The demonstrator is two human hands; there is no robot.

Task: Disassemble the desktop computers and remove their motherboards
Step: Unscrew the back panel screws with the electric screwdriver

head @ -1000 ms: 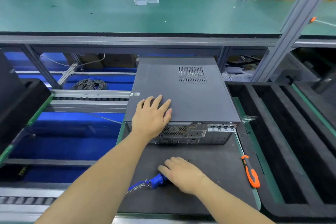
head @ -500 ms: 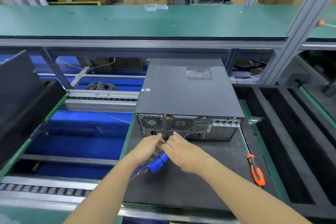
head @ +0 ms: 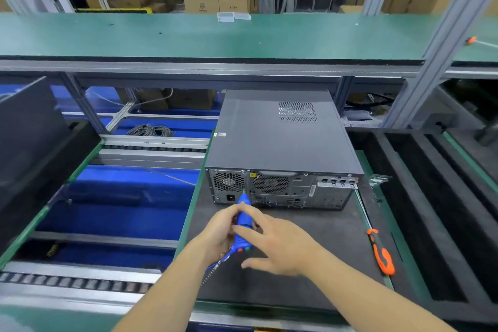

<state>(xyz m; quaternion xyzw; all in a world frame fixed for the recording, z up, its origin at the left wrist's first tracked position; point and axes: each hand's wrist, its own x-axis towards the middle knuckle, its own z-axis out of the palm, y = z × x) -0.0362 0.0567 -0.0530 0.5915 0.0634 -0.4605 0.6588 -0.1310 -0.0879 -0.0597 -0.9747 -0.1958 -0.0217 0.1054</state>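
Your left hand (head: pixel 221 234) grips the blue electric screwdriver (head: pixel 243 226) around its barrel, bit aimed at the rear panel of the desktop computer (head: pixel 280 140), near the seam between the PSU fan grille and the case fan. Likely lining up on a cover screw; I can't tell if the bit is seated yet. Your right hand (head: pixel 280 246) is spread, fingers relaxed, touching the driver body, probably to steady it.

The computer lies flat on the black mat (head: pixel 318 256) on the bench, rear ports facing you, which puts the case screws in reach. Cover is still on, so the motherboard is nowhere near out.

The orange-handled tool (head: pixel 382 253) lies on the mat's right edge, well apart from both hands, parked for later I'd guess.

Writing: a small yellow sticker sits by the case fan and a white label on the lid's left edge; both unreadable. The cardboard boxes (head: pixel 215 1) behind carry print too small to make out.
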